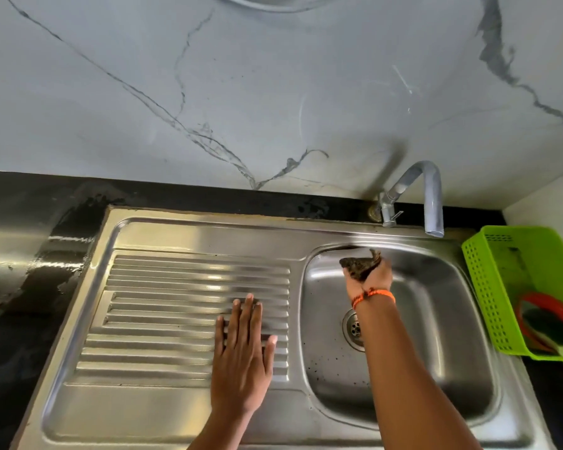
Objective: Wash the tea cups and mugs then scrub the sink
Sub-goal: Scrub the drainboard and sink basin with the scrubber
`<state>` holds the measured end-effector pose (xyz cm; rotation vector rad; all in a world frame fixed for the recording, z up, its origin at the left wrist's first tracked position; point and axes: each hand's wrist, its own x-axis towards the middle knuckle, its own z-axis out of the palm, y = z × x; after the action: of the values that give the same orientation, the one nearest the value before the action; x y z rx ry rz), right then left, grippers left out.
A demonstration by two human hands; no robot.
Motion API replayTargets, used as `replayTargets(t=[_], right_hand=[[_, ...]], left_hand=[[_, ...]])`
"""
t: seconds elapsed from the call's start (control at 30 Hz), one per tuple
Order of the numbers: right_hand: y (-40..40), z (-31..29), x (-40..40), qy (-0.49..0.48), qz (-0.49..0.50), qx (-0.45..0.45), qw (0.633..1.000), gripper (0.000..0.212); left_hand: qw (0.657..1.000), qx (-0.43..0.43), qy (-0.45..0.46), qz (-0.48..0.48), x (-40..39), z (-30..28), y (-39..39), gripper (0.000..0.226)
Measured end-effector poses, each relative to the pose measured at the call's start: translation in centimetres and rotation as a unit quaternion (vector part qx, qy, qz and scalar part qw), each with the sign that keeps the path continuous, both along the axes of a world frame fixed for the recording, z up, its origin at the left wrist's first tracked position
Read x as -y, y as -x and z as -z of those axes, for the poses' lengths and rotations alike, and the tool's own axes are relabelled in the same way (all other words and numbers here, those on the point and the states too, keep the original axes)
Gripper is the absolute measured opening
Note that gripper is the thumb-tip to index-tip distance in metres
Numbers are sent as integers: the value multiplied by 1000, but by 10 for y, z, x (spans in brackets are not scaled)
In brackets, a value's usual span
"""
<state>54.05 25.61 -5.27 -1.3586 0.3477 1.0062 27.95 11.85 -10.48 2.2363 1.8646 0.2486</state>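
The steel sink (442, 323) has its basin on the right and a ribbed drainboard (163, 306) on the left. My right hand (369, 276) grips a dark, worn scrub pad (359, 263) and presses it against the basin's far-left wall, just below the rim. An orange thread band sits on that wrist. My left hand (242, 352) lies flat on the drainboard, palm down, fingers spread, holding nothing. The drain (355, 328) shows beside my right forearm. No cups or mugs are in view.
A curved tap (431, 196) stands behind the basin, no water running. A green plastic basket (530, 287) with a red-rimmed item inside sits at the right. Wet black countertop (30, 254) lies at the left, a marble wall behind.
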Motion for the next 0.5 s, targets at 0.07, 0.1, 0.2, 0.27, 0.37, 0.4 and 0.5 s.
replayTargets(t=[0.07,0.1,0.2,0.27,0.37,0.4,0.5], right_hand=[[-1,2,-24,48,-48,62,996,34],[2,8,-36,72,-78,84,991,36],[22,42,-59,110,-156,103,976,41],[38,87,-66,119,-214,88,966,43],[66,105,-49,119,-280,117,945,46],[74,93,-37,123,-302,142,935,42],[91,41,6,140,-418,227,868,34]], left_hand=[[1000,-13,4,2,-1,1,0,68],[1000,-19,7,3,0,3,-1,67],[999,-39,-4,2,1,3,-3,67],[999,-42,-6,0,-1,1,-3,67],[999,-47,1,2,-1,-2,-4,66],[999,-49,-2,-1,-2,-3,-3,66],[999,-36,-14,2,0,-4,-5,65]])
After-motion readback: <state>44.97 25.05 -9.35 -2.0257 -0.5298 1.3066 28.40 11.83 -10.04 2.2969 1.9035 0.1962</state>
